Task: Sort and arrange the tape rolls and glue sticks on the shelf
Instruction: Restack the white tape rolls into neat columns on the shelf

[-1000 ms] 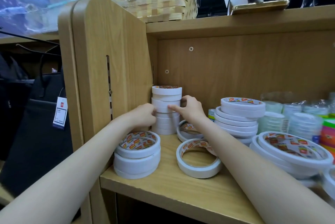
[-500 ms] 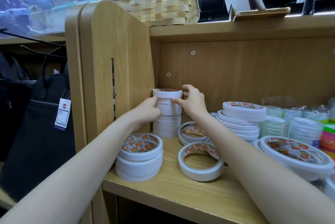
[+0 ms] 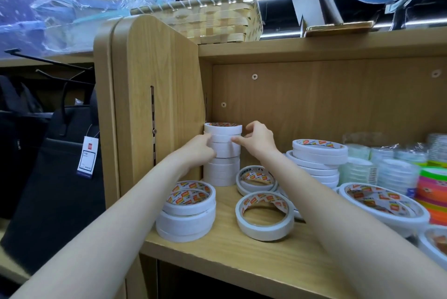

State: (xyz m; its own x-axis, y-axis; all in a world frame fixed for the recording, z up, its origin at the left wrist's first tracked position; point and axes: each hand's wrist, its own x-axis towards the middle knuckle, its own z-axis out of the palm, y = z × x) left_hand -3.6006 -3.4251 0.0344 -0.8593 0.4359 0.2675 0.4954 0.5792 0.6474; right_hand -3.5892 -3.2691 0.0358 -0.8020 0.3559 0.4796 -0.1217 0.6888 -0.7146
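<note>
A tall stack of small white tape rolls (image 3: 222,168) stands in the back left corner of the wooden shelf (image 3: 229,252). My left hand (image 3: 198,149) presses its upper rolls from the left, and my right hand (image 3: 258,139) touches them from the right with thumb and curled fingers. In front sit a short stack of wider rolls (image 3: 188,214), a single flat roll (image 3: 264,218) and another roll (image 3: 256,178) behind it. A further white stack (image 3: 319,160) stands mid-shelf. No glue sticks are visible.
Large flat rolls (image 3: 384,206), clear tape rolls (image 3: 396,172) and bright coloured rolls (image 3: 433,192) crowd the right. The shelf's side panel (image 3: 157,105) walls the left. A woven basket (image 3: 217,17) sits on top. A black bag (image 3: 48,177) with a tag hangs left.
Both hands slid from the middle of the tall stack up to its top rolls, then the right thumb dropped slightly. The offset upper rolls now sit more in line.
</note>
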